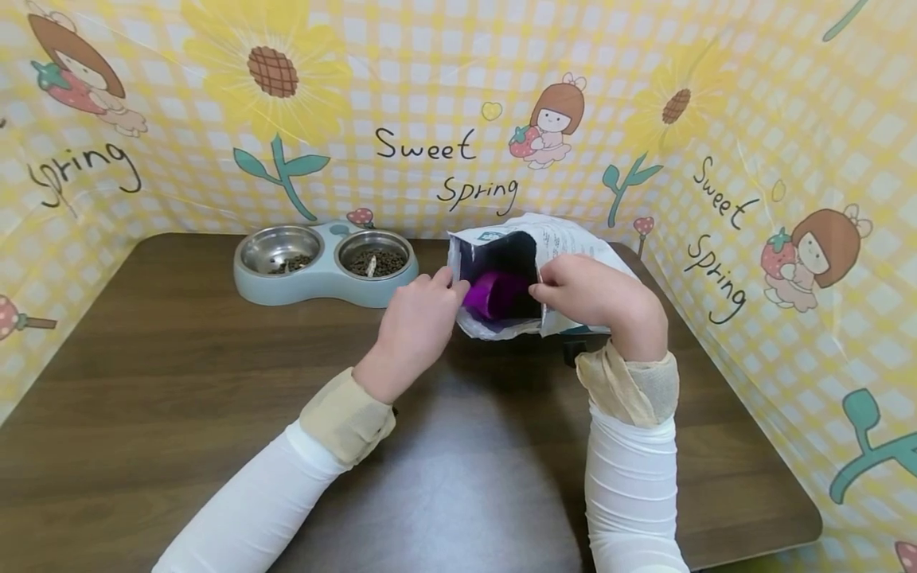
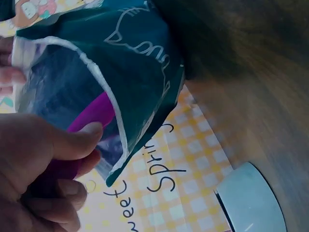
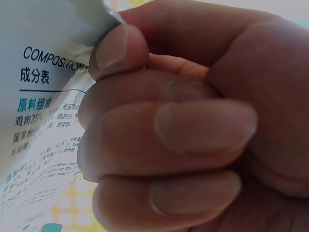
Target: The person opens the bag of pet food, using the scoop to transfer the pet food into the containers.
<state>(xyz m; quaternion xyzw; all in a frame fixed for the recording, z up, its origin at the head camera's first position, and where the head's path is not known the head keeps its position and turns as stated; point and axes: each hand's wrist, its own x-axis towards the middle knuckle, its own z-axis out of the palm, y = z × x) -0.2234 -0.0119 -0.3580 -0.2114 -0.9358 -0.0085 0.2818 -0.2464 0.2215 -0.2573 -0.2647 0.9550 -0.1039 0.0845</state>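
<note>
1. Purple scoop (image 1: 489, 294): right of centre in the head frame, inside the open mouth of the bag, round cup part visible against the dark interior
2. Left hand (image 1: 417, 318): pinching the scoop's handle between thumb and index finger, other fingers curled, per left wrist view; sits at the bag mouth's left edge, centre of the head frame
3. Bag (image 1: 573, 239): right of centre, tilted over, mouth gaping toward lower left of the head frame; printed white on one face, dark green face with pale line art in left wrist view; "COMPOSITION" and Chinese text legible in right wrist view
4. Right hand (image 1: 605, 298): pinching the rim of the bag between thumb and index finger, remaining fingers folded in
5. Double feeder (image 1: 308, 286): pale blue, left of centre, apart from the bag; two steel bowls set in it side by side
6. Left bowl (image 1: 268, 245) has a small patch of brown pellets, right bowl (image 1: 368, 241) has more spread across it, plus a pale strip on top, can't tell what
7. Counter (image 1: 179, 398): dark wood grain, under everything
8. White sleeves (image 1: 258, 501), beige wraps (image 1: 630, 386) at both wrists
9. Backdrop (image 1: 430, 95): yellow check, sunflowers, "Sweet Spring" lettering, across the top and right side
</note>
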